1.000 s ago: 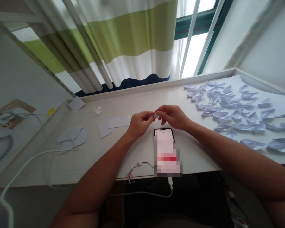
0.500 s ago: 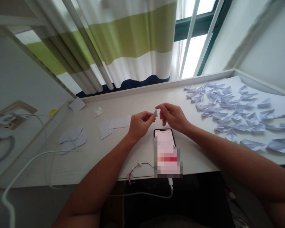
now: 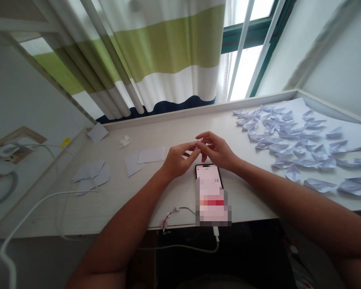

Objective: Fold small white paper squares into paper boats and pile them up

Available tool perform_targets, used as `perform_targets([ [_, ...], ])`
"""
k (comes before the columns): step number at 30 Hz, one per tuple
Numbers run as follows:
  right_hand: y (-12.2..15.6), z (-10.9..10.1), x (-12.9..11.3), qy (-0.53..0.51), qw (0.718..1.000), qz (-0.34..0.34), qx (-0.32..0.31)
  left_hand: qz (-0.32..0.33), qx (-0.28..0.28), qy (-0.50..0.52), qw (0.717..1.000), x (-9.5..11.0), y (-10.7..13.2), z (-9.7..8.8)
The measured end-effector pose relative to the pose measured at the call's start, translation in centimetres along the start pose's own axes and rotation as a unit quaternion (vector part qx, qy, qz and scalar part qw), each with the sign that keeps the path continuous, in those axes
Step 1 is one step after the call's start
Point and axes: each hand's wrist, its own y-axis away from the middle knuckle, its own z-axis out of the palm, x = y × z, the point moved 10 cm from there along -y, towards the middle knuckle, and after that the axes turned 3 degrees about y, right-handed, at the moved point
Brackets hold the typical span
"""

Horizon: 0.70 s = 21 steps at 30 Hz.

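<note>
two hands close together above a phone (image 3: pixel 207 173), left hand (image 3: pixel 179 159) and right hand (image 3: pixel 217 151) pinching maybe a tiny paper bit (image 3: pixel 199 140), many paper boats (image 3: pixel 289 140) off to the right.

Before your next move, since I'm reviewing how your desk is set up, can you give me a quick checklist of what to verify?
Small paper piece held: ok, pinched between the left hand and right hand.
Shape of that piece: cannot tell, the fingers hide nearly all of it.
Phone clear of the hands: cannot tell, the hands sit right at its top edge.
Folded paper boats clear of the hands: ok, they lie off to the right.
Loose paper squares clear of the hands: ok, they lie flat to the left.
</note>
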Motion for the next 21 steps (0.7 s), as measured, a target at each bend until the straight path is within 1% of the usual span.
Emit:
perform_targets([
  [2,0.0,0.0,-0.1,-0.018,1.0,0.002,-0.005,-0.018,-0.01,0.021,1.0,-0.3,0.0,0.1],
  [4,0.0,0.0,-0.3,-0.027,1.0,0.006,-0.013,-0.049,-0.007,0.061,0.997,-1.1,0.1,0.0],
  [8,0.1,0.1,-0.4,-0.005,0.999,0.02,-0.034,-0.113,-0.017,0.162,0.98,-2.5,0.2,0.6],
  [11,0.2,0.1,-0.4,0.01,0.999,0.023,-0.046,-0.137,-0.03,0.201,0.969,-2.9,0.3,1.1],
  [14,0.2,0.0,-0.4,0.03,0.999,0.015,-0.042,-0.149,-0.031,0.212,0.965,-3.2,0.3,1.3],
  [18,0.1,-0.3,-0.6,0.099,0.995,0.003,-0.01,-0.167,-0.005,0.218,0.962,-3.8,0.4,1.5],
  [21,0.0,-0.8,-0.8,0.152,0.988,0.001,0.031,-0.18,0.044,0.219,0.958,-4.4,0.5,1.3],
])
